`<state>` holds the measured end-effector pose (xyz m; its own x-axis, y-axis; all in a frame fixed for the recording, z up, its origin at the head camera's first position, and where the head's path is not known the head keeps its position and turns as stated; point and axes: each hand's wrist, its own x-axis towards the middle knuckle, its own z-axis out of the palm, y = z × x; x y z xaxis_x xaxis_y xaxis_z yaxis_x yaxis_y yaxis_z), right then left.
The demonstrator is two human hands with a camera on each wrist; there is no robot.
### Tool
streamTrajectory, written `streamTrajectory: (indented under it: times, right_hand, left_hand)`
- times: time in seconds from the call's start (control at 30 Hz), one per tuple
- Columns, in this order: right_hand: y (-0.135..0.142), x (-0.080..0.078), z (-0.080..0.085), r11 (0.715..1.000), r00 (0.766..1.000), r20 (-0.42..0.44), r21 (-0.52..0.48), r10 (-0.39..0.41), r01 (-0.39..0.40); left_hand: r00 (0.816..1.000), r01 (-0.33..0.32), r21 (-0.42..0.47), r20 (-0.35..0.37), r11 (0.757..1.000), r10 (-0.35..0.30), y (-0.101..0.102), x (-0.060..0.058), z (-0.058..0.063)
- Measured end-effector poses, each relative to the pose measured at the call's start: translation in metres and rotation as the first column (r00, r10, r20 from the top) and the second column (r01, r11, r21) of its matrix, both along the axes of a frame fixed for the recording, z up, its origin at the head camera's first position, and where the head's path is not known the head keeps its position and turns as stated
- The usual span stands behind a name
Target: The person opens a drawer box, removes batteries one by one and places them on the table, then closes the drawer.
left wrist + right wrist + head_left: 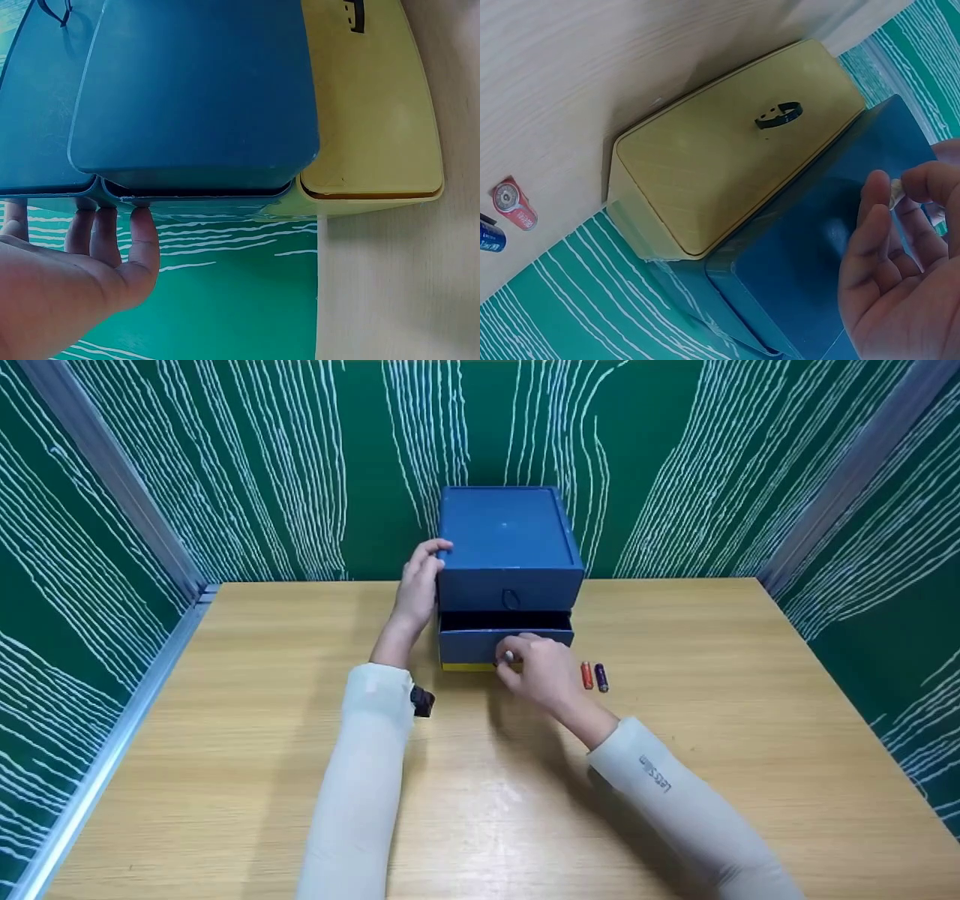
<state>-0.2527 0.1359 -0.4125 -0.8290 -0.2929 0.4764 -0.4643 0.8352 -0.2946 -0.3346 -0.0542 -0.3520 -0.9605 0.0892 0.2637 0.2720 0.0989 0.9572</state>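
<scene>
A blue drawer unit (510, 529) stands at the back of the table, with a yellow drawer (735, 157) at the bottom. Its middle blue drawer (469, 645) is pulled partly out. My left hand (418, 592) rests against the left side of the unit, fingers extended along its upper part. In front of the middle drawer, my right hand (538, 666) pinches a small whitish piece (896, 193) between thumb and fingertip. Most of that piece is hidden, so I cannot tell its kind. The drawer's inside shows only as a dark gap.
To the right of the unit, a small red cylinder (587, 675) and a dark blue one (601, 677) lie side by side on the wooden table (225, 750). Green walls with white lines (285, 457) enclose the back and sides. A black loop handle (511, 599) hangs on the top drawer.
</scene>
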Motion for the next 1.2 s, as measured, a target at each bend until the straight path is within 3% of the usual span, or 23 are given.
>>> streamTrajectory:
  times: [0.87, 1.2]
  right_hand:
    - [0.003, 0.027, -0.004, 0.998, 0.999, 0.017, -0.034, 0.049, -0.049]
    - [0.005, 0.041, -0.006, 0.998, 0.997, -0.046, -0.005, 0.054, -0.055]
  left_hand:
    - [0.999, 0.046, 0.043, 0.007, 0.998, -0.047, 0.000, 0.001, -0.001]
    - [0.999, 0.033, 0.022, 0.041, 0.999, -0.034, 0.002, 0.018, 0.015]
